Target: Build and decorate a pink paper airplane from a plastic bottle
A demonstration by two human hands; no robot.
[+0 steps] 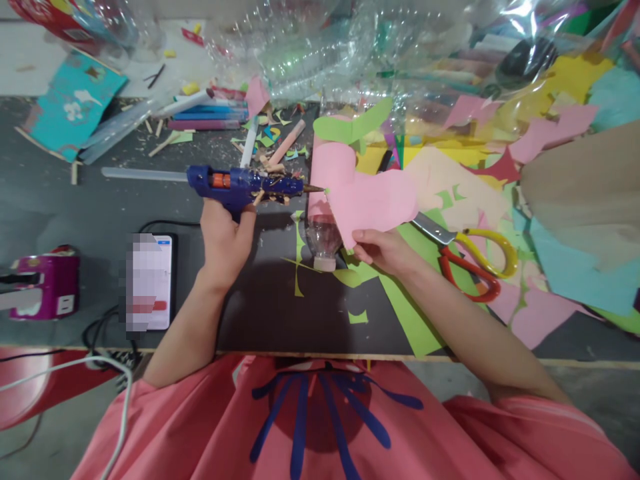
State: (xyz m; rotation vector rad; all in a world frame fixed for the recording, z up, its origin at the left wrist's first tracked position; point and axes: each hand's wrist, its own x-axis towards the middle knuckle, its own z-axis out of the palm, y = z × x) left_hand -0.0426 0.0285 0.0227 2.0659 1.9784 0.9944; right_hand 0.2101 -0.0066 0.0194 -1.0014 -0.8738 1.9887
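Observation:
In my left hand (226,237) is a blue glue gun (235,187), its fingers wrapped around the handle. A long clear glue stick (145,175) sticks out of its back end. The metal nozzle (314,189) points right, at the edge of a pink paper piece (377,200). My right hand (377,250) pinches that piece by its lower corner. Behind the paper lies a clear plastic bottle (323,237) wrapped in pink paper, cap toward me. Green paper leaf shapes (355,125) sit at its far end.
Scissors (465,257) with yellow and red handles lie right of my right hand. A phone (155,283), cables and a purple box (47,287) are at left. Paper scraps (540,307), markers (210,115) and clear plastic (320,47) cover the right side and back.

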